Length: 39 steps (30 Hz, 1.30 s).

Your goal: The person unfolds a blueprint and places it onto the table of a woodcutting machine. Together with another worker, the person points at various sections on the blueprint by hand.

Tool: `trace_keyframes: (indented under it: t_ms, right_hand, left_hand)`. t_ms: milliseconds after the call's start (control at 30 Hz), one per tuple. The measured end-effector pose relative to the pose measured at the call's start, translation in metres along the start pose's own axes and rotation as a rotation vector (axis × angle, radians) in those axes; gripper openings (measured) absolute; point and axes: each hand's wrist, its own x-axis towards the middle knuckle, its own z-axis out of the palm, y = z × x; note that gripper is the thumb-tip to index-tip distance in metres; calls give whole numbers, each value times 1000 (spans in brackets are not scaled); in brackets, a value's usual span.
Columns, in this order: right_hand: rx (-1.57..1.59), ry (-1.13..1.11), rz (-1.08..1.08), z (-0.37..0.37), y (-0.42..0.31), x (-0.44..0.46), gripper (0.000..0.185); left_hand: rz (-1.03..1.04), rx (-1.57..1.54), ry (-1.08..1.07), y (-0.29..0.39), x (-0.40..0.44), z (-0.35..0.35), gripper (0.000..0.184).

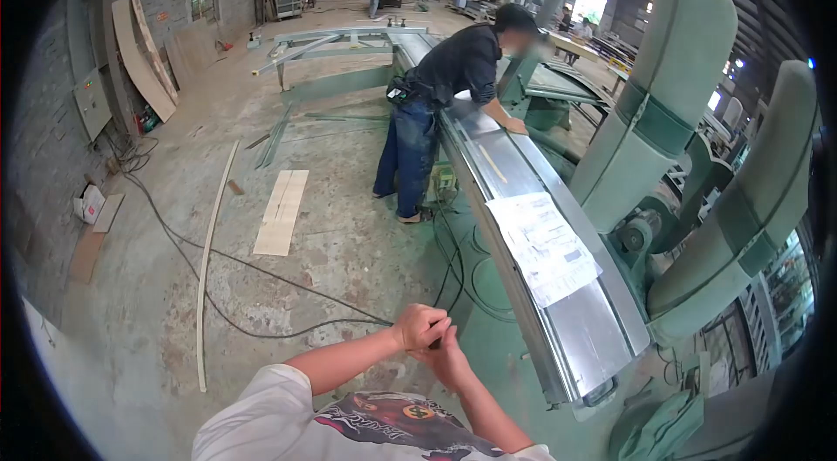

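Note:
My left hand [419, 327] is closed, its fingers curled in front of my chest. Just below and touching it, my right hand [448, 359] is closed too. A small dark bit shows between the two hands, too little of it to name. To their right lies the long metal sliding table [593, 355] of a machine, with printed paper sheets [542, 245] spread on it. Neither hand touches the table or the sheets.
A person [453, 77] in dark clothes leans over the table's far part. Black cables [288, 334] cross the floor near a long wooden strip [209, 269] and a pale board [282, 212]. Tall dust-collector bags [663, 68] stand right. Other people work far back.

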Motion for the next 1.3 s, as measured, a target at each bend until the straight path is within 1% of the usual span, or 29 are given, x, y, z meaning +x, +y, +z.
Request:
trace_keyframes:
  t_ms: [33,67,100,133,167,200,233,267,300,333,367,400,433,467,500,533,600,633,700,733,767,833,900,967,1100,1167,1300]
  right_hand:
    - [-245,1,144,-15,-5,-10,102]
    - [-396,-112,66,-42,-2,-15,87]
    - [-396,-92,54,-48,-19,-30,87]
    - [-602,-122,10,-46,-39,-51,79]
    - [-808,-147,-29,-50,-54,-67,71]
    - [-784,-64,-65,-70,-51,-76,63]
    - [-773,-37,-74,-87,-52,-87,63]
    - [-881,143,-84,-105,-54,-97,63]
    - [-983,322,-88,-123,-54,-107,63]
    - [-970,339,-91,-143,-50,-116,63]
    - [-995,487,-98,-163,-45,-125,64]
    - [-1020,636,-101,-180,-44,-132,65]
    - [-1012,649,-97,-196,-44,-137,65]
    - [-922,712,-135,-209,-46,-143,63]
    - [-833,771,-173,-221,-48,-148,61]
    - [-827,778,-166,-235,-51,-149,61]
    - [-958,823,-147,-255,-61,-145,49]
    - [-961,826,-131,-260,-64,-141,49]
    - [-875,851,-203,-265,-77,-132,47]
    - [-869,853,-166,-266,-84,-128,46]
    - [-881,842,-148,-274,-84,-123,46]
    - [-878,880,-233,-288,-78,-111,44]
    - [-888,873,-228,-297,-72,-103,42]
    - [-932,935,-262,-311,-62,-94,39]
    - [-928,980,-274,-329,-51,-78,36]
    - [-935,1018,-176,-330,-51,-72,34]
    - [-870,1052,-115,-332,-53,-66,34]
  left_hand:
    - [-192,21,-27,-12,-5,6,47]
    - [-378,40,-54,-27,-11,11,53]
    - [-520,121,-102,-52,-25,8,58]
    - [-657,208,-153,-89,-47,-1,65]
    - [-700,330,-226,-141,-84,-8,69]
    - [-905,334,-253,-133,-114,-32,69]
    - [-908,440,-234,-173,-164,-40,73]
    - [-1079,575,-240,-193,-215,-50,67]
    - [-1230,464,-243,-191,-255,-65,79]
    - [-1108,491,-539,-172,-273,-78,71]
    - [-1397,391,-477,-165,-312,-89,71]
    - [-1536,332,-443,-157,-327,-93,70]
    - [-1603,279,-413,-157,-332,-90,70]
    - [-1645,238,-388,-155,-333,-84,69]
    - [-1661,202,-359,-155,-331,-77,69]
    - [-1654,171,-345,-154,-327,-68,68]
    - [-1621,126,-320,-154,-318,-48,67]
    - [-1598,108,-312,-155,-315,-38,66]
    - [-1542,89,-294,-157,-305,-19,65]
    - [-1514,80,-287,-159,-302,-10,65]
    - [-1488,73,-280,-159,-298,-2,64]
    - [-1458,64,-269,-157,-297,9,63]
    - [-1450,56,-262,-157,-296,18,62]
    - [-1450,50,-264,-157,-293,24,61]
    - [-1476,48,-276,-166,-290,28,59]
    - [-1493,50,-286,-172,-288,26,58]
    - [-1516,41,-315,-192,-278,34,56]
